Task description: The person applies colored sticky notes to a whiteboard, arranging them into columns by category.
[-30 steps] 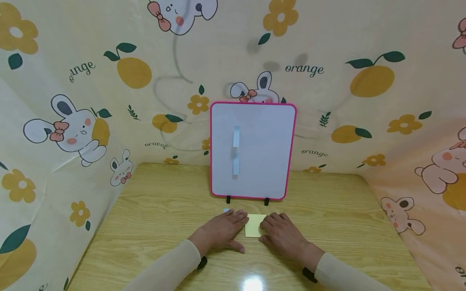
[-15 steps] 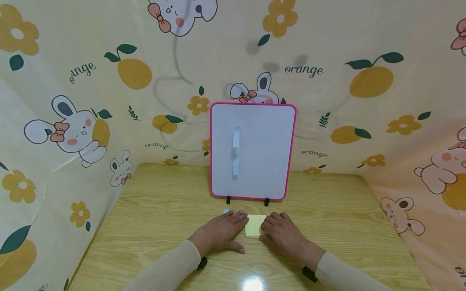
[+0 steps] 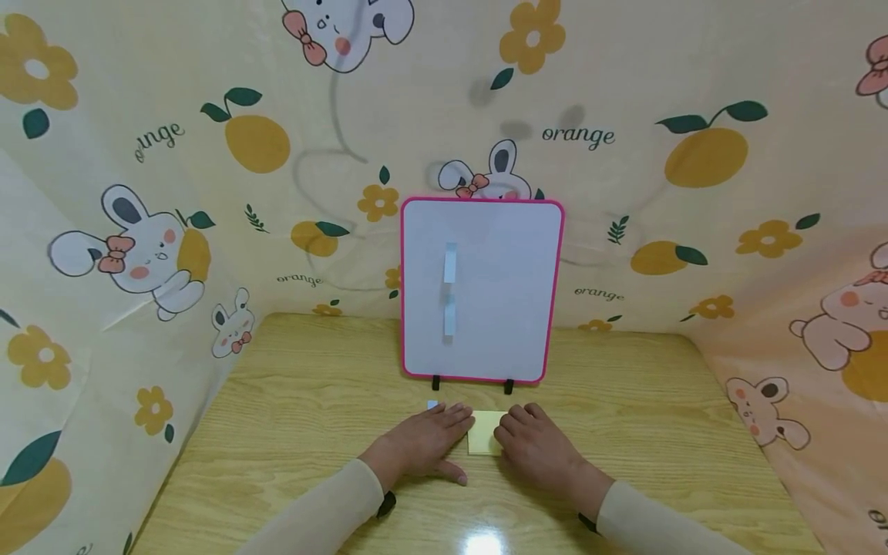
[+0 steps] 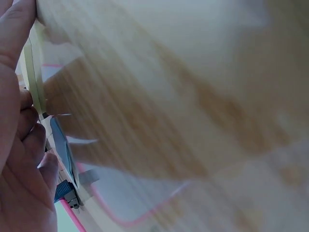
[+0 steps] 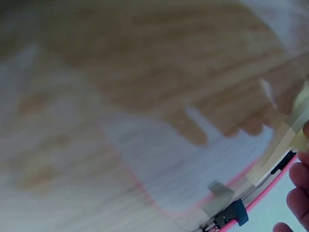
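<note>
A yellow sticky-note pad [image 3: 483,433] lies on the table between the two hands. My left hand [image 3: 423,443] rests flat over the pad's left side, fingers straight and thumb spread toward me. From under its fingertips peeks a corner of a blue sticky pad [image 3: 432,405], which shows more fully as a blue stack [image 4: 63,150] in the left wrist view. At the yellow pad's right edge, my right hand [image 3: 537,447] has its fingers curled and pinches the edge of a yellow note. In the right wrist view a bit of yellow paper [image 5: 300,137] shows right at those fingers.
Behind the hands a pink-framed whiteboard [image 3: 499,289] stands on black feet [image 3: 509,386], with two pale blue paper strips [image 3: 450,264] on it, one above the other. Patterned cloth [image 3: 603,231] encloses the wooden table [image 3: 312,385] at the back and sides.
My right hand has turned and shifted slightly at the pad's edge, its thumb now tucked out of sight. The left hand stays in place.
</note>
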Demonstrator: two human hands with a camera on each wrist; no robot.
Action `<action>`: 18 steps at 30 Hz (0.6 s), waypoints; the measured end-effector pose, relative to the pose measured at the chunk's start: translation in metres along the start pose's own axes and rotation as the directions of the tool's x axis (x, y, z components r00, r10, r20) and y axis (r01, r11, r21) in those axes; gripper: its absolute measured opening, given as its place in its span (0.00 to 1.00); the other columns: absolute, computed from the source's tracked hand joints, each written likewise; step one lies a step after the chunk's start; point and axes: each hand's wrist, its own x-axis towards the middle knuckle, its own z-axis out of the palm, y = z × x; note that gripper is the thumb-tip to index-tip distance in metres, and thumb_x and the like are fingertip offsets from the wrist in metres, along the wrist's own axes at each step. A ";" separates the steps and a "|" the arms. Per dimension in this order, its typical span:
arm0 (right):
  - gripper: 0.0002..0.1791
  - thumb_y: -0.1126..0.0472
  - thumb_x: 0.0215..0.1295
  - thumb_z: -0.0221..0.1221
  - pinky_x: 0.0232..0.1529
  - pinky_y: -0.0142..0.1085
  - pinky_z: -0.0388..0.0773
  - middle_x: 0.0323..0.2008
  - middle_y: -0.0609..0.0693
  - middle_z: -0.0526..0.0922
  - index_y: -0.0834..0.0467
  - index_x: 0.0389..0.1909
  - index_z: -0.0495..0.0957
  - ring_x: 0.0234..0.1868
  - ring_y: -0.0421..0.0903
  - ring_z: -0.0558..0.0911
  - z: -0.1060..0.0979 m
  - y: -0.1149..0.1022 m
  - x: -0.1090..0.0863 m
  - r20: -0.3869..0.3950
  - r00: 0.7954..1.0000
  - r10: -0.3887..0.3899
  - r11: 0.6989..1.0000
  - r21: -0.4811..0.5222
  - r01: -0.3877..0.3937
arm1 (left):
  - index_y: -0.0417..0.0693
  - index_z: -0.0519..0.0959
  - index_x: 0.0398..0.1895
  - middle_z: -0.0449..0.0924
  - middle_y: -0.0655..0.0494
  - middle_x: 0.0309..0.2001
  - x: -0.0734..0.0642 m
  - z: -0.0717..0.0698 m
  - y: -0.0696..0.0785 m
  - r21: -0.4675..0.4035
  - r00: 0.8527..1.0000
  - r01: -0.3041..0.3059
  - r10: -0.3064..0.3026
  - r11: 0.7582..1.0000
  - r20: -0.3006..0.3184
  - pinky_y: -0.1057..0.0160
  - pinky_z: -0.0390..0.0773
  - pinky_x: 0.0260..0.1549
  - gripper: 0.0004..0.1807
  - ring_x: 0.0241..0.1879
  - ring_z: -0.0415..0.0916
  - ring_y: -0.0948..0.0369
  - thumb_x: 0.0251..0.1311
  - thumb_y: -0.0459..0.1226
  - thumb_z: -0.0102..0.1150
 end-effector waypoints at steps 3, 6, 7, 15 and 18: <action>0.15 0.48 0.65 0.70 0.50 0.43 0.77 0.38 0.45 0.82 0.53 0.36 0.77 0.44 0.47 0.76 0.001 -0.001 0.000 -0.010 1.000 -0.005 1.000 -0.009 0.005 | 0.49 0.56 0.85 0.52 0.54 0.85 0.000 0.001 0.001 0.003 1.000 0.003 -0.003 1.000 -0.002 0.58 0.52 0.83 0.55 0.85 0.48 0.59 0.65 0.74 0.47; 0.13 0.49 0.66 0.69 0.48 0.42 0.76 0.37 0.45 0.81 0.53 0.35 0.77 0.43 0.47 0.75 0.002 -0.001 0.000 -0.039 0.999 -0.012 1.000 -0.001 0.012 | 0.50 0.56 0.85 0.52 0.54 0.85 0.000 0.001 0.001 -0.002 1.000 0.005 -0.005 1.000 -0.003 0.58 0.52 0.83 0.55 0.85 0.48 0.59 0.65 0.74 0.47; 0.12 0.51 0.67 0.67 0.47 0.42 0.76 0.36 0.45 0.80 0.53 0.34 0.77 0.42 0.47 0.75 0.002 0.000 0.001 -0.051 0.999 -0.016 1.000 0.003 0.016 | 0.50 0.56 0.85 0.52 0.54 0.85 0.000 0.001 0.000 -0.006 1.000 0.005 -0.005 1.000 -0.002 0.58 0.52 0.83 0.55 0.85 0.48 0.59 0.65 0.74 0.47; 0.28 0.55 0.85 0.24 0.41 0.39 0.74 0.32 0.45 0.75 0.53 0.34 0.73 0.37 0.46 0.70 0.006 0.004 0.003 -0.120 0.991 -0.059 0.998 -0.008 0.058 | 0.50 0.56 0.85 0.52 0.54 0.85 0.001 0.001 0.000 -0.021 1.000 0.008 -0.008 1.000 -0.003 0.59 0.52 0.83 0.55 0.85 0.48 0.60 0.65 0.74 0.49; 0.26 0.56 0.85 0.27 0.41 0.38 0.74 0.32 0.45 0.75 0.53 0.34 0.73 0.37 0.46 0.70 0.006 0.005 0.002 -0.122 0.990 -0.065 0.998 -0.018 0.063 | 0.50 0.55 0.85 0.51 0.54 0.85 0.002 0.002 0.000 -0.021 1.000 0.010 -0.010 1.000 0.002 0.59 0.51 0.83 0.56 0.85 0.47 0.60 0.65 0.74 0.49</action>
